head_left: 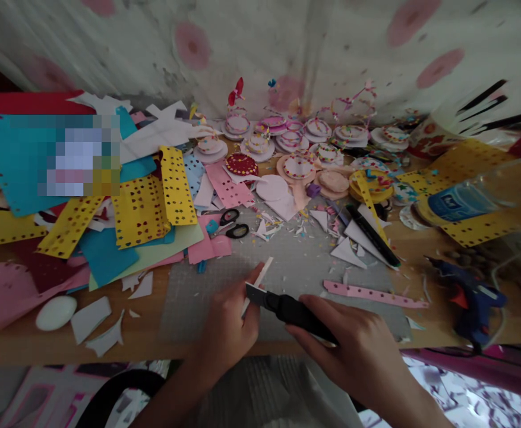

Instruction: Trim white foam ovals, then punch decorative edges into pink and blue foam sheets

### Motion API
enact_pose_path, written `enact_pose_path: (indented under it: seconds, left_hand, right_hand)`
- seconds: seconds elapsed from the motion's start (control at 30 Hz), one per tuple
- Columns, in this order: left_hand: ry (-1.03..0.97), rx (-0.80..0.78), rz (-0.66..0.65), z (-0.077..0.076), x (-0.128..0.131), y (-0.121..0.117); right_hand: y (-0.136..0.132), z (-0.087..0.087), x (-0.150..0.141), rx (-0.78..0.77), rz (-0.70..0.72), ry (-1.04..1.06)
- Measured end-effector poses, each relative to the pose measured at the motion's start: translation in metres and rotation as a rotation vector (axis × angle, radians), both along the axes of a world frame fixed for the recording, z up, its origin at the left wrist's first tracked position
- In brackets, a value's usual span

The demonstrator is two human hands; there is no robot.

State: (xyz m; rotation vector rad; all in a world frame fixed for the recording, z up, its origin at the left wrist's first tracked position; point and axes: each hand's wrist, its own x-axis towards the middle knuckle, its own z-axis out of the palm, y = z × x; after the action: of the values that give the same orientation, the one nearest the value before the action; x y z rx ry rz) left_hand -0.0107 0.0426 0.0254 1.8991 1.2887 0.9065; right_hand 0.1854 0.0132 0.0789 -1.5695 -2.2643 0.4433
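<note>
My left hand (233,318) is closed around a narrow white strip (264,270), which looks like foam sheet or card. Its upper end sticks out past my fingers. In my right hand (353,336) is a black-handled utility knife (302,315), gripped by the handle. The knife's blade (256,295) points left and lies across the strip, close to my left thumb. Both hands are above the near part of a grey cutting mat (189,303). A pink dotted strip (371,294) lies on the mat to the right of the knife.
Black-handled scissors (234,224) lie beyond my left hand, among white scraps. Small decorated cake-like crafts (255,142) line the back. Yellow dotted sheets (139,208) pile up at left. A black marker (373,235), blue glue gun (469,297) and bottle (460,202) are at right.
</note>
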Motion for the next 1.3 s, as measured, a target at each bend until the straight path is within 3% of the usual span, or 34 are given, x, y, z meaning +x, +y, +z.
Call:
enact_pose_path:
  seconds: [0.2, 0.43, 1.3]
  left_hand:
    - [0.010, -0.026, -0.034, 0.006, 0.001, -0.001]
    - [-0.022, -0.061, -0.030, 0.001, -0.001, 0.000]
    - [0.004, -0.015, -0.059, 0.005, 0.000, -0.001]
  right_hand:
    - [0.001, 0.003, 0.000, -0.024, -0.009, 0.018]
    - [0.002, 0.005, 0.002, -0.110, -0.029, 0.013]
    - [0.002, 0.010, 0.008, -0.218, -0.094, 0.031]
